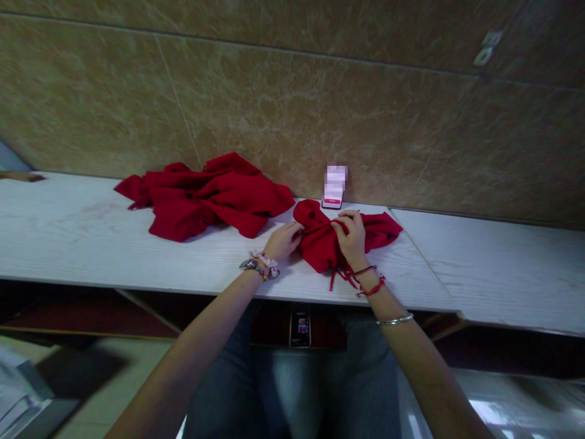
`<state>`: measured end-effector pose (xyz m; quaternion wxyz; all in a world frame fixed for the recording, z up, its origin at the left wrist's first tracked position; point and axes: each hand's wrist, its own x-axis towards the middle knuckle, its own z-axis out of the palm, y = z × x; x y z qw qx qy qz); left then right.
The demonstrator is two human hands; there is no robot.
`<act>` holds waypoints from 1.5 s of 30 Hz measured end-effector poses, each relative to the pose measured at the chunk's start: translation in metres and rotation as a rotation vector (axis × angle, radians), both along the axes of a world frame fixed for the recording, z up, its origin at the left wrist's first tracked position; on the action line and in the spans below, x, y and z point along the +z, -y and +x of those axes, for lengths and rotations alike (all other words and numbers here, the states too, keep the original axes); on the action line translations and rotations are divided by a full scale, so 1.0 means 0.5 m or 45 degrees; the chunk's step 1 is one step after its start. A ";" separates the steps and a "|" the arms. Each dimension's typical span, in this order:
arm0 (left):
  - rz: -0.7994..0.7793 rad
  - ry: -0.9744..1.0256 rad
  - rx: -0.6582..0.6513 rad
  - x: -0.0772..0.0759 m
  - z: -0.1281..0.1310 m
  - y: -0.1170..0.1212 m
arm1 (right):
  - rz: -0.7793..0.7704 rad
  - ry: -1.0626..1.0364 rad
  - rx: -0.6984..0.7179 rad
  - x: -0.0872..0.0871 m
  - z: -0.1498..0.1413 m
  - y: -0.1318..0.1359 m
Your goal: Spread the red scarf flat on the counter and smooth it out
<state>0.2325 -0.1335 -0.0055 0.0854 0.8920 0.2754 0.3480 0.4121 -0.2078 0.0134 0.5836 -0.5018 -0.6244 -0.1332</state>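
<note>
Red cloth (pixel 320 249) lies bunched at our twelve o'clock on the white table (pixel 82 238), its strands (pixel 332 281) toward six. Our right hand (pixel 353 239) pinches it, thumb and fingers nearly closed; our left hand (pixel 282 242), fingers curled, touches its nine-o'clock edge; whether it grips, we cannot tell. Beyond, we see a larger red heap (pixel 205 198) at ten and a lit phone (pixel 333 202) at twelve, leaning on the brown wall (pixel 292 110).

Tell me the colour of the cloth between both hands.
Plain red cloth, seen best in the head view.
</note>
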 end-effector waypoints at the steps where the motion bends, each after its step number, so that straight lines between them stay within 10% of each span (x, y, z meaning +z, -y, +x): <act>1: 0.049 0.045 0.089 0.006 -0.001 -0.001 | 0.009 0.002 -0.015 0.000 0.001 0.001; 6: 0.187 0.222 0.503 0.093 0.005 -0.021 | -0.043 0.146 -0.011 0.037 0.000 -0.017; 13: 0.042 0.016 0.684 0.254 -0.038 -0.089 | 0.124 0.244 -0.127 0.220 0.079 -0.049; 16: 0.001 -0.084 0.485 0.225 -0.057 -0.087 | 0.017 0.313 -0.097 0.218 0.111 -0.043; 21: 0.085 -0.106 0.067 0.137 -0.012 -0.043 | -0.389 0.531 0.099 0.111 0.100 -0.035; 28: -0.033 -0.222 -0.345 0.121 0.042 -0.013 | -0.436 0.613 0.090 0.078 0.074 -0.005; 45: -0.016 -0.051 -0.057 -0.019 0.003 -0.078 | -0.390 0.400 -0.241 -0.056 0.068 -0.052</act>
